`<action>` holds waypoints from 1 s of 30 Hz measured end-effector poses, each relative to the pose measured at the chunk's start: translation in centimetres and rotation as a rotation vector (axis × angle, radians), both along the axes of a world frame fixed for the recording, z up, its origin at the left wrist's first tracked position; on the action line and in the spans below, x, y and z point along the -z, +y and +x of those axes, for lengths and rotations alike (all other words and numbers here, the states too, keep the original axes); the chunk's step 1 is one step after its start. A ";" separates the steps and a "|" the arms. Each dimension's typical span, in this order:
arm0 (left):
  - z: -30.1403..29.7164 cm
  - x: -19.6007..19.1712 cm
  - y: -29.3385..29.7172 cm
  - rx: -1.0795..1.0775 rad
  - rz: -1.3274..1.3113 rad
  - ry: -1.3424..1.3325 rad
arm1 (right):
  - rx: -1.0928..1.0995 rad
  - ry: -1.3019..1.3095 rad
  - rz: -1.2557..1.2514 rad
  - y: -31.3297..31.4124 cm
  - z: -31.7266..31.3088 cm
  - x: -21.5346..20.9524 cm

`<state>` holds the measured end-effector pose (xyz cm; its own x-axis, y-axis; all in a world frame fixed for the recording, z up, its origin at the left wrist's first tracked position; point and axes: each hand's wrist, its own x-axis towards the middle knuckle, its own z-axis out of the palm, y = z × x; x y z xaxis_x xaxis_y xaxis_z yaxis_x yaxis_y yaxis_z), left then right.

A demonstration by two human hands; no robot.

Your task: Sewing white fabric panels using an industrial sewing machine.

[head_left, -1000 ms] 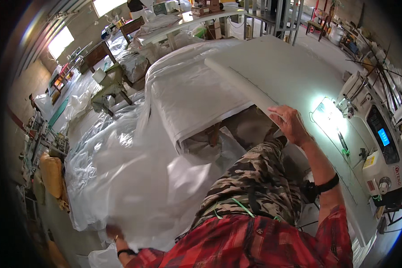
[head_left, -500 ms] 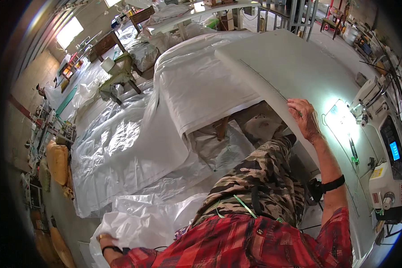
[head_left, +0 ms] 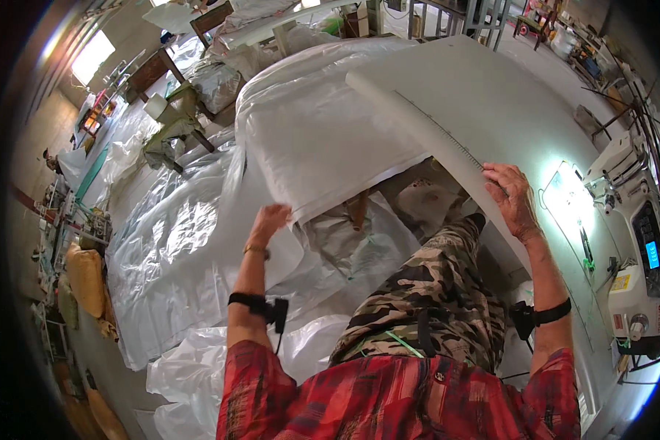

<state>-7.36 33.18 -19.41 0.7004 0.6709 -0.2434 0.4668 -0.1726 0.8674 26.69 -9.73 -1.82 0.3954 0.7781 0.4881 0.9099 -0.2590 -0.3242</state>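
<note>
My left hand [head_left: 273,220] is raised beside the near corner of a white plastic sheet [head_left: 330,158]. Its fingers are blurred, and whether they touch or pinch the sheet I cannot make out. The right hand [head_left: 512,202] lies on the edge of the pale sewing table [head_left: 491,103], at the near end of a ruler strip [head_left: 440,130] along that edge. Its fingers are stretched out over the tabletop with nothing seen in them. Crumpled white plastic [head_left: 187,367] lies on the floor below my left arm.
A white sewing machine [head_left: 638,249] with a lit screen and bright lamp stands on the table at the right. More shiny plastic [head_left: 176,227] spreads over the floor at left. A wooden stool [head_left: 183,125] and brown sacks [head_left: 86,282] stand farther left.
My left hand has risen from the crumpled plastic at lower left, forward and to the right, to the white sheet's corner. The right hand stays on the table edge.
</note>
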 end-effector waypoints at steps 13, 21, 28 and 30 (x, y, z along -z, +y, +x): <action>11.0 0.7 -4.1 -0.354 -0.467 -0.467 | 0.005 0.035 0.047 -0.4 0.2 0.8; 12.8 2.7 -4.9 -0.397 -0.473 -0.461 | 0.031 0.006 0.060 -0.6 -0.4 0.2; 12.3 4.2 -2.9 -0.116 0.730 0.231 | 0.044 0.028 0.028 -0.8 -0.4 0.2; 12.1 4.9 -3.0 -0.062 0.817 0.186 | 0.061 0.035 -0.003 -0.7 -0.5 0.0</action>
<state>4.77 30.21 -24.30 0.6527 0.7223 0.2286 0.6191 -0.6824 0.3886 26.16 -10.45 -1.86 0.4592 0.7533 0.4708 0.8804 -0.3149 -0.3547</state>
